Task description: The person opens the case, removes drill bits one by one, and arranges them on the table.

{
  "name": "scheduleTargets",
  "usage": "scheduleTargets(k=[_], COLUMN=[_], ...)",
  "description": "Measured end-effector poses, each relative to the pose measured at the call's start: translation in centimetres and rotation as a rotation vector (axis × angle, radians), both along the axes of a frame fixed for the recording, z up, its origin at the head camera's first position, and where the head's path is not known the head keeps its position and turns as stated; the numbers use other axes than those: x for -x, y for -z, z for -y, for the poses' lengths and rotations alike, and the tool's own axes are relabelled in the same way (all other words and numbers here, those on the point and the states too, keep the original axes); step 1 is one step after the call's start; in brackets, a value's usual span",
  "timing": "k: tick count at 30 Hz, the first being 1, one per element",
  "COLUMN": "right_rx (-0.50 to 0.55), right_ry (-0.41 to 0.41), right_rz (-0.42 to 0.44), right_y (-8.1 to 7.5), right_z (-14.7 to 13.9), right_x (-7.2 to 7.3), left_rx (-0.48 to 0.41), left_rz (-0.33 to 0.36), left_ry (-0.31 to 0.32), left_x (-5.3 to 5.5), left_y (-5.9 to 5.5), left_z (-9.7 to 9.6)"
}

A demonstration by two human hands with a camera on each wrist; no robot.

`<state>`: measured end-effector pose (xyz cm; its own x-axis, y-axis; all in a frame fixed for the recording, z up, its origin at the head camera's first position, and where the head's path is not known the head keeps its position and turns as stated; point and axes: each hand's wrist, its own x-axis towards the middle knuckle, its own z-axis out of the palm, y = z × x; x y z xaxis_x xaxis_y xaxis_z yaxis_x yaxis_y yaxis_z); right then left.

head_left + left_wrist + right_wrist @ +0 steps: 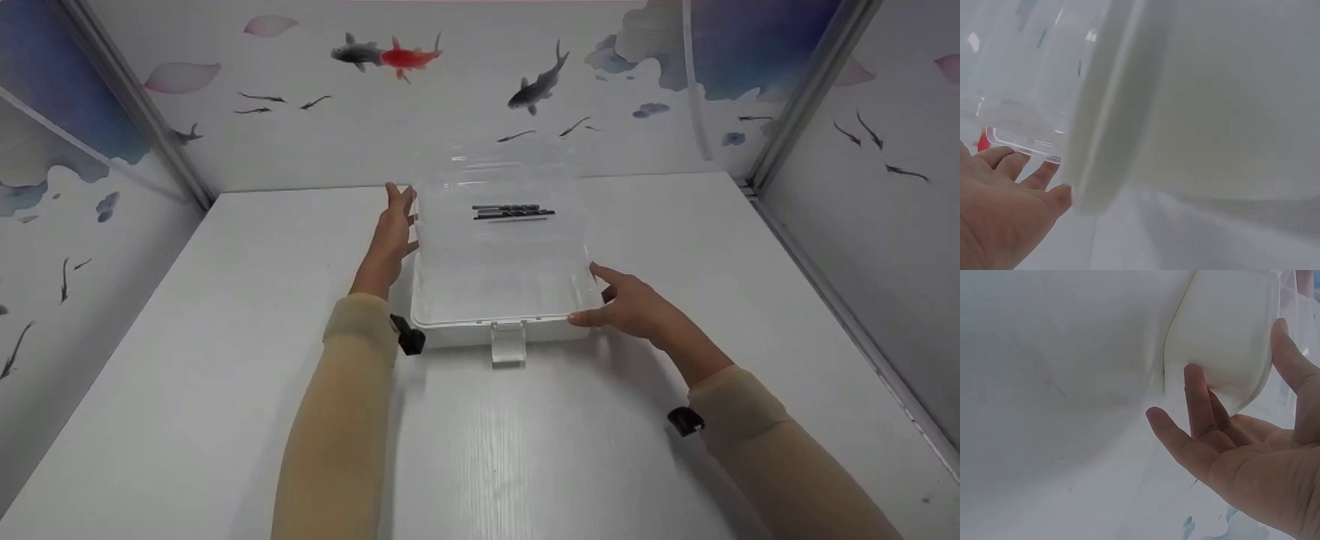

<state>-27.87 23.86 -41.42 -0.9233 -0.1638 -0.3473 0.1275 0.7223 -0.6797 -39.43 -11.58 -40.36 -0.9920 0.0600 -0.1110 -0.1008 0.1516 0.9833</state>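
Observation:
A translucent white plastic box [499, 281] stands on the table with its clear lid [495, 161] raised at the back. Several dark drill bits [514, 213] lie side by side toward the far end of the box. A latch [508, 345] hangs down from its front. My left hand [390, 238] is along the left side, fingers spread and extended; in the left wrist view the fingertips [1013, 163] are right at the lid's edge. My right hand [630, 304] grips the front right corner, thumb at the rim and fingers against the side wall [1224, 332].
The white table [225, 375] surrounds the box. White panels [300, 142] printed with fish and petals rise behind and on both sides. Black wrist mounts [409, 335] sit at both cuffs.

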Motion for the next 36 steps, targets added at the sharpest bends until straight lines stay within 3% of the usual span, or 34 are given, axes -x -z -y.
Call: scheduleTargets(k=[8,19,27,31,36], right_rx=[-0.013,-0.010,-0.004,0.000,-0.005], right_ry=[-0.007,-0.009,0.005,0.002,0.006], right_rz=[-0.020,-0.011,-0.009,-0.008,-0.002], right_y=[0.2,0.0,-0.2,-0.1,0.2], right_z=[-0.1,0.0,0.2,0.2,0.2], right_x=[-0.2,-0.2,-0.2,-0.2,-0.2], left_rx=[0.001,0.034,0.042,0.151,0.303], left_rz=[0.012,0.064,0.067,0.061,0.124], left_ry=[0.011,0.052,0.070,0.098,0.177], left_x=[-0.2,-0.4,-0.8,-2.0,-3.9], left_y=[0.1,1.8,1.9,2.2,3.6], left_z=[-0.1,-0.1,-0.4,0.0,0.6])
